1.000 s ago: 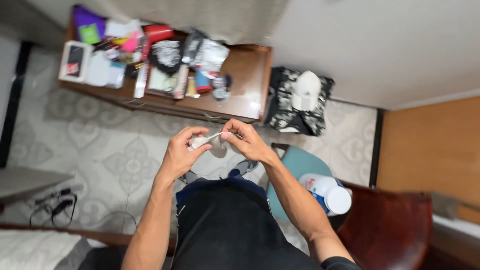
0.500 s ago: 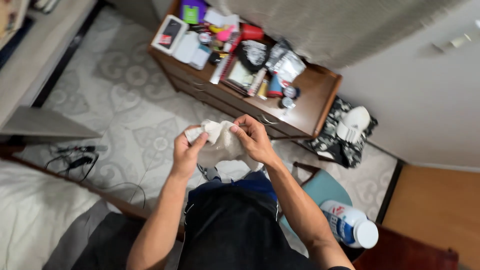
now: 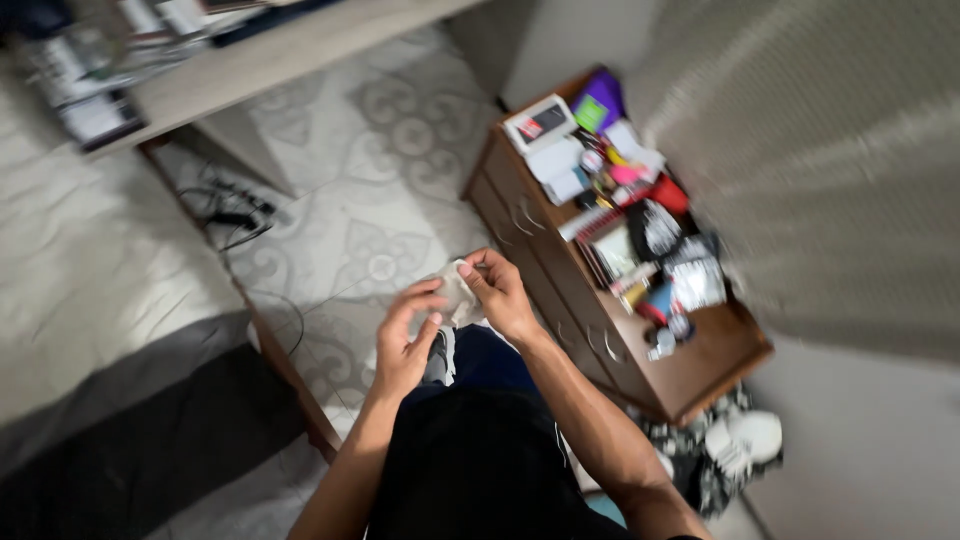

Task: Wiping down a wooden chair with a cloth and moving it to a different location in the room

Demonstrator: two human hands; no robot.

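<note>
Both my hands hold a small pale cloth (image 3: 452,296) in front of me, above the patterned floor. My left hand (image 3: 408,340) grips its lower left side with bent fingers. My right hand (image 3: 497,291) pinches its upper edge between thumb and fingertips. The cloth is bunched between the two hands and partly hidden by the fingers. Below them are my dark trousers (image 3: 480,460). The picture is blurred by head motion.
A brown wooden chest of drawers (image 3: 590,320) to the right is crowded with boxes, packets and small items. A bed with pale and dark bedding (image 3: 110,330) lies to the left. Cables (image 3: 232,205) lie on the tiled floor near a shelf (image 3: 250,50). A patterned bag (image 3: 735,450) sits lower right.
The view has swung left, so the chest now sits to the right and the bed fills the left. The cloth is more bunched between my hands than before.
</note>
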